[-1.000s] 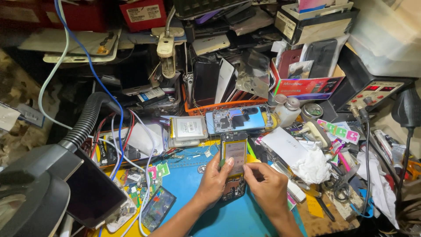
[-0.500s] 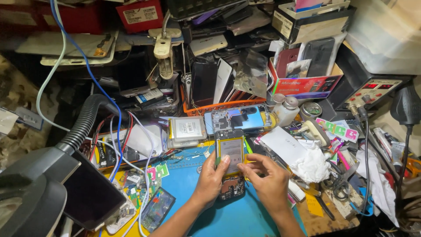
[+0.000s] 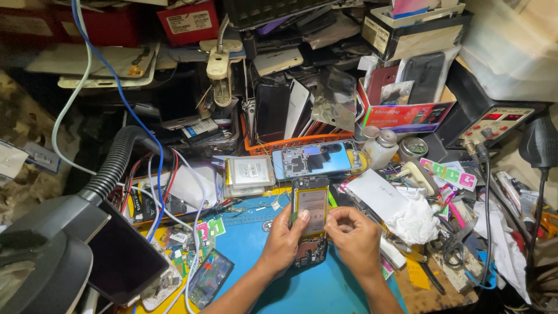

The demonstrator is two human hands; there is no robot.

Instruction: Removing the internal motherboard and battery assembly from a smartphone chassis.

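Note:
An opened phone (image 3: 311,210) with its back cover off and a yellowish battery showing lies on the blue work mat (image 3: 244,244). My left hand (image 3: 283,241) grips its left edge, thumb along the side. My right hand (image 3: 353,238) is at its right edge, fingers curled with the fingertips pinched against the battery's side. The phone's lower end with the dark circuit board (image 3: 310,253) shows between my two hands.
Another opened phone (image 3: 314,159) lies flat behind, beside a boxed battery (image 3: 250,172). A crumpled white tissue (image 3: 412,218) and paper sit right. Circuit boards (image 3: 206,279), wires, a black hose (image 3: 113,166) and a dark screen (image 3: 122,256) crowd the left. A soldering station (image 3: 488,125) stands right.
My hands and the phone stay in nearly the same spot. My right hand's fingers have shifted slightly along the phone's right edge.

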